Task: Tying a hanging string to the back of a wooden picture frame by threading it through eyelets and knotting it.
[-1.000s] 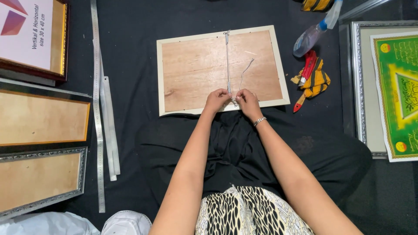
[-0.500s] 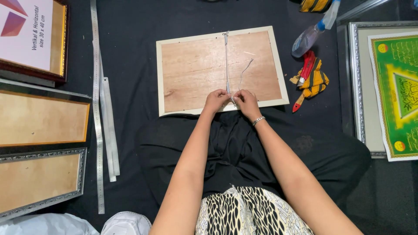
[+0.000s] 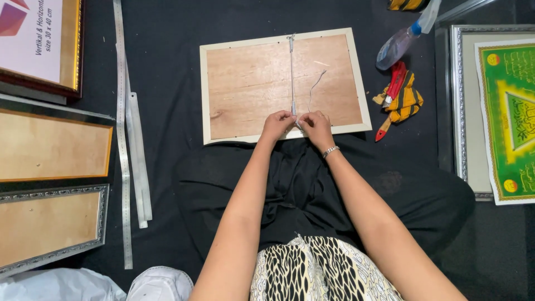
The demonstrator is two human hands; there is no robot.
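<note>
Silver hanging wire (image 3: 291, 72) ends pinched between both hands' fingers (image 3: 293, 119) at the frame's (image 3: 356, 78) near edge

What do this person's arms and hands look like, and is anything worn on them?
Both arms are bare to the frame's edge, with no sleeves or gloves showing. The left hand wears nothing visible. The right hand has a thin silver bracelet at the wrist. I can make out no rings.
</note>
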